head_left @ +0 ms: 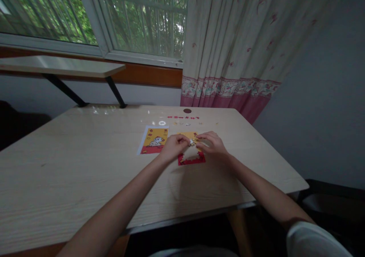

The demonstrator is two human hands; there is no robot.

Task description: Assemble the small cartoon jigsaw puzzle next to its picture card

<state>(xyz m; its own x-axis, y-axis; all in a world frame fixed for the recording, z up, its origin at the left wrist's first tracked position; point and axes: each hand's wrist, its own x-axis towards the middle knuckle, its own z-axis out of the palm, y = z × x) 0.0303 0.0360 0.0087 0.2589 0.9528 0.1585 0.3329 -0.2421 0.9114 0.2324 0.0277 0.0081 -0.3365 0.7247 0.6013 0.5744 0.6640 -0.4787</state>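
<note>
A partly filled jigsaw puzzle [191,161], yellow above and red below, lies on the table with a bare gap in its middle. Over its upper part my left hand [174,147] pinches a small white and yellow puzzle piece [191,141] between thumb and finger. My right hand [213,144] is at the other side of that piece, thumb and forefinger apart, fingertips close to it; whether they touch it I cannot tell. To the left lies a reference picture [154,141] of a white animal on yellow and red. My hands hide parts of the puzzle's sides.
Beyond the puzzle, red loose pieces [181,117] form a row, with several pale pieces [187,124] nearer. A dark round disc [187,111] lies at the table's [85,181] back edge. A raised shelf [62,66] stands at the back left; a curtain [228,59] hangs behind.
</note>
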